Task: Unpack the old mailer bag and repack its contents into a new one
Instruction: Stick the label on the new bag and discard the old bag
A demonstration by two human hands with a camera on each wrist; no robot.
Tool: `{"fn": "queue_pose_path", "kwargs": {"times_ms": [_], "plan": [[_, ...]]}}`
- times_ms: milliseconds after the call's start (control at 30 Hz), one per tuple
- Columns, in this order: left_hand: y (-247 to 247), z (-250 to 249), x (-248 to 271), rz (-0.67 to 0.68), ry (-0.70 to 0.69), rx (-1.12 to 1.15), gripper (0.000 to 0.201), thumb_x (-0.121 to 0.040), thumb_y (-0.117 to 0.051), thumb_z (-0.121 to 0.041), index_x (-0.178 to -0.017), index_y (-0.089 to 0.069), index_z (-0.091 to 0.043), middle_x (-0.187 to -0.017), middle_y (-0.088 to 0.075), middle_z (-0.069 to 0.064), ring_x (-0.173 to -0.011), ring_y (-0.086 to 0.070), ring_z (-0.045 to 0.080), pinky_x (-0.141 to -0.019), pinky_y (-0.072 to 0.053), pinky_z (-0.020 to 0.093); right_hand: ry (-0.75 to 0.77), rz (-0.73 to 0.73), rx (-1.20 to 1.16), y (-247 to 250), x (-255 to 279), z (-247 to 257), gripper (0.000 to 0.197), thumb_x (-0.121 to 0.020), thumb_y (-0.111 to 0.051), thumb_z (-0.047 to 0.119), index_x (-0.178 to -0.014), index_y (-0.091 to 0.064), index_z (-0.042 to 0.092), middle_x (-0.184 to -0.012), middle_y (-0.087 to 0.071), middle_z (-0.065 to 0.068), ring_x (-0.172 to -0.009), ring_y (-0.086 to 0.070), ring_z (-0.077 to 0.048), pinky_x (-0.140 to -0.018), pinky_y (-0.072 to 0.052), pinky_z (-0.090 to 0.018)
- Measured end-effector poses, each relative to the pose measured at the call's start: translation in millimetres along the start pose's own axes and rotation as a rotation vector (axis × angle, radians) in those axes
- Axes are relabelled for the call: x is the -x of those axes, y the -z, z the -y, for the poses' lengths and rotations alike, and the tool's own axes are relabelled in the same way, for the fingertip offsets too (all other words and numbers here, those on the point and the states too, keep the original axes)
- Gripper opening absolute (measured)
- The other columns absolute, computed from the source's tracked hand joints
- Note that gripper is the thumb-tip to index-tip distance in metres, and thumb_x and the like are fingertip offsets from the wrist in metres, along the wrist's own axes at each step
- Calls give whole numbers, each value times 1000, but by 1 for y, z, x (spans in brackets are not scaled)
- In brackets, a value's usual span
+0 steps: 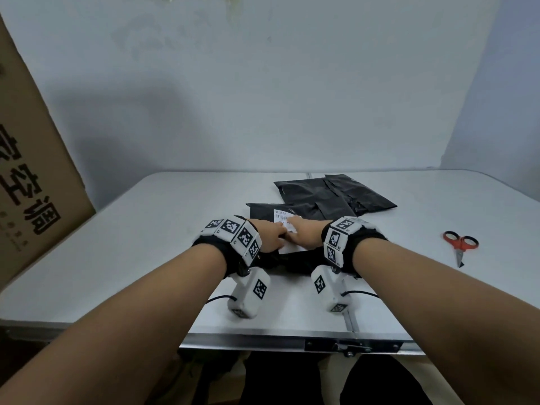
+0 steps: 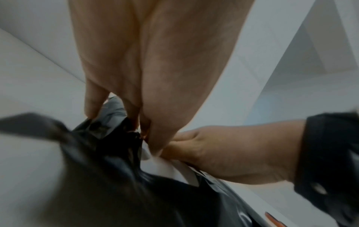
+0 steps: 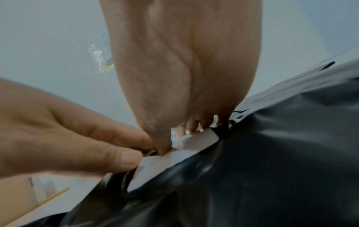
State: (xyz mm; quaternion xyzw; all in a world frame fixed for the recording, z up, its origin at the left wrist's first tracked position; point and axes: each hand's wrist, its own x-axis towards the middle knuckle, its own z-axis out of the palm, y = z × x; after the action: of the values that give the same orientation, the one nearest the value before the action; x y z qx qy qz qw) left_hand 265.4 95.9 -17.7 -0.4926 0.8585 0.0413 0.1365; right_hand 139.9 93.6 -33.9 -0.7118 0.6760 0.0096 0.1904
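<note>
Gripped old mailer bag beside its label, both hands' fingers pinching plastic, seemingly to tear it open.

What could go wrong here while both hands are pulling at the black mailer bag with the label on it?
The left hand and right hand both pinch the black mailer bag by its white label, so the label may tear off instead of the bag opening. A sudden rip could spill the contents. The scissors lie unused to the right.
</note>
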Motion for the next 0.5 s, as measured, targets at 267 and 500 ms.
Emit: {"fn": "queue_pose_path", "kwargs": {"times_ms": [267, 500], "plan": [[16, -2, -18, 8, 4, -79, 61, -89, -52, -40, -140, -38, -10, -145, -39, 9, -131, -44, 25, -106, -37, 41, 12, -51, -70, -13, -22, -12, 51, -93, -47, 37, -138, -41, 13, -138, -46, -13, -127, -47, -33, -107, -37, -48], [16, 9, -21, 38, 13, -91, 77, -93, -46, -49, -152, -13, -12, -161, -7, 6, -146, -19, 21, -117, -20, 38, 13, -39, -101, -11, -22, -15, 56, -92, -49, 42, -139, -39, 13, -136, -49, -13, -122, -51, -33, -105, -39, -45]]}}
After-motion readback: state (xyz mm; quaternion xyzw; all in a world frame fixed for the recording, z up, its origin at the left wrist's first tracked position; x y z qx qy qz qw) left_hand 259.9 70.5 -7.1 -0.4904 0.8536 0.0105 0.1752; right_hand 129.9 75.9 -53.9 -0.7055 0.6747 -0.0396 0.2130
